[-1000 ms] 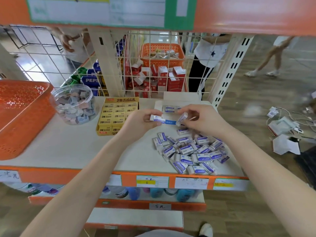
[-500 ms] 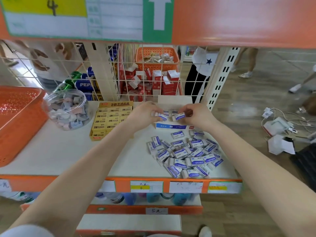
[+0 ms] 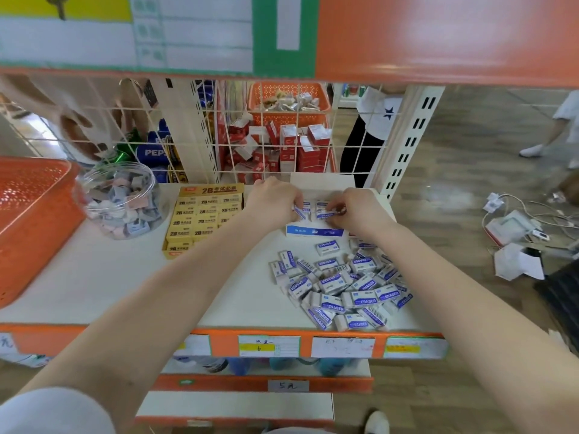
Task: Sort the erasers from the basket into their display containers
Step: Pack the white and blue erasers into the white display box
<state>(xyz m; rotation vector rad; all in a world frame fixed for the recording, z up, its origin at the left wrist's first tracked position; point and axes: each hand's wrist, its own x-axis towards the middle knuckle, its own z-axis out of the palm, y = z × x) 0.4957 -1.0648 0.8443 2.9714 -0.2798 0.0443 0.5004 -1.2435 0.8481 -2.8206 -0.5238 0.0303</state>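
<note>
Hands first, off the head cam: got the left hand point(image 3: 272, 198) pinching one blue-and-white eraser point(image 3: 299, 212) by its end, and the right hand point(image 3: 357, 211) pinching a second eraser point(image 3: 326, 214) between thumb and fingertips. Curled snug on one piece each, nothing loose. Holding both right over the open white display box point(image 3: 313, 230) at the back of the shelf point(image 3: 94, 277), down among the few already lined up inside.

Versus a second ago: were nearer and higher, just short of the box, same two pieces in the fingers. Since then, reached forward and dipped into the box mouth. Reads like the placing bit of one round, so two more nearly filed. Still loads to go though, judging by the pile of loose erasers point(image 3: 344, 286) just in front of the box, out toward the front right of the shelf.

Around that: yellow 2B box point(image 3: 203, 214) just left of the display box, packed in rows. Clear jar point(image 3: 120, 202) of mixed pastel erasers further left. Orange basket point(image 3: 28, 220) at the far left, contents not visible from here. Wire grid point(image 3: 282, 151) right behind the box, so little room to overshoot. Nothing really blocking, just need to slot in without knocking the rows, and mind the forearms over the pile.
</note>
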